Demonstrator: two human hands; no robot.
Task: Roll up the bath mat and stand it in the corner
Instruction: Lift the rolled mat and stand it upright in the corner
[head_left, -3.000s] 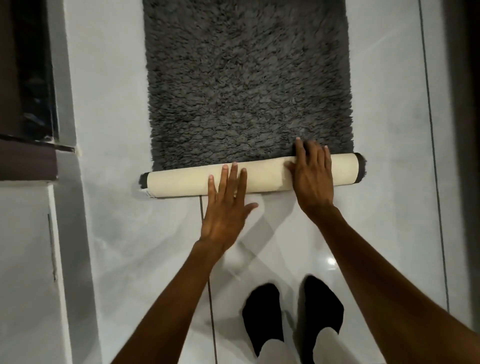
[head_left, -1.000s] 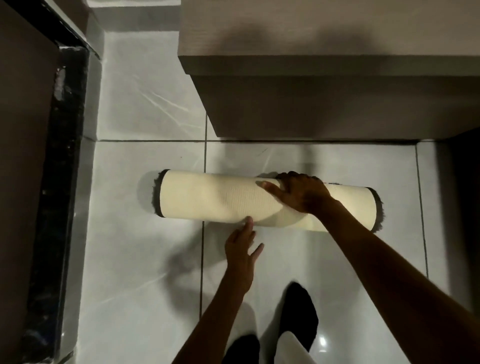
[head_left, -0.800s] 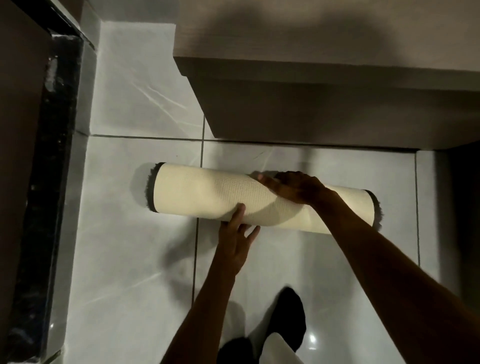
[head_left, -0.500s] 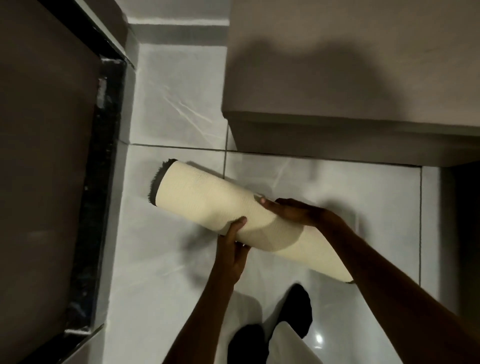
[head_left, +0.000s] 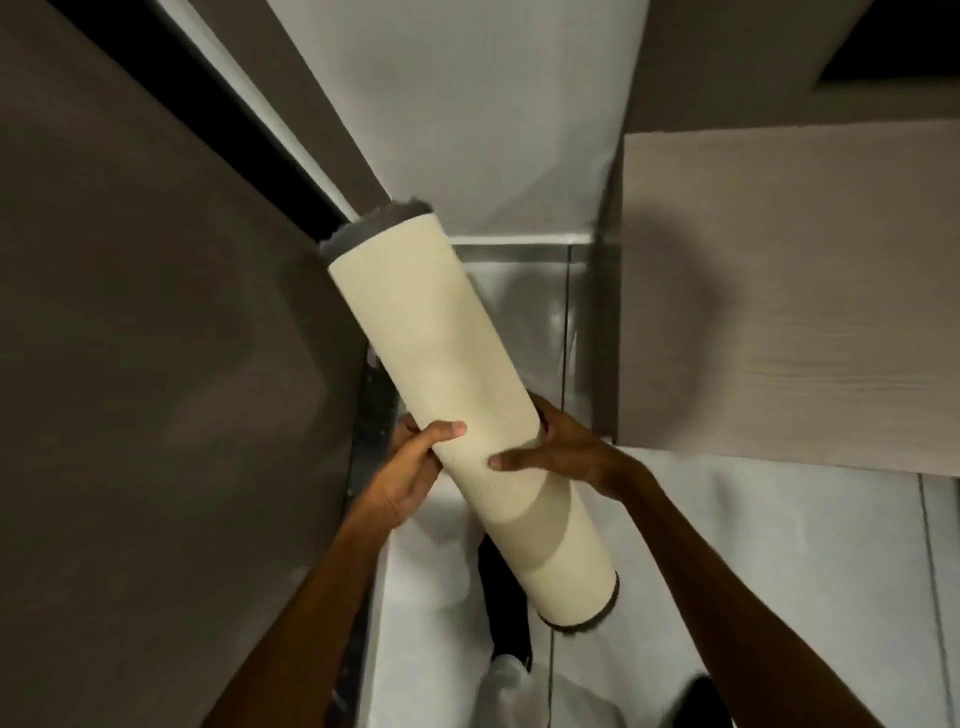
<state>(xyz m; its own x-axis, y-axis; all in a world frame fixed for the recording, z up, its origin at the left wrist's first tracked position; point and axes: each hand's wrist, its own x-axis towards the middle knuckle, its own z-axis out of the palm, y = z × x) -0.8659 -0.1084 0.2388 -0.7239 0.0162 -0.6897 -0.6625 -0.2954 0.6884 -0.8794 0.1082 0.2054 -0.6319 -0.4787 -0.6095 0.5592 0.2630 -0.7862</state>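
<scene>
Both forearms bare, no sleeves, no rings on the left hand (head_left: 410, 470) or right hand (head_left: 569, 449); black sock (head_left: 506, 618), white trouser leg (head_left: 524, 691)

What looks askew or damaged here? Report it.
Nothing damaged. The rolled bath mat is tilted in the air, gripped by the left hand and right hand, not yet stood in the corner. Its roll looks tight.

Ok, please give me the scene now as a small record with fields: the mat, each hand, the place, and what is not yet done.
mat: rolled bath mat, cream backing outside, grey pile at the ends, tilted, lifted off the floor
left hand: left hand grips the roll near its middle
right hand: right hand grips it from the other side
place: tiled floor, wooden cabinet on the right
not yet done: standing the roll in the corner
</scene>
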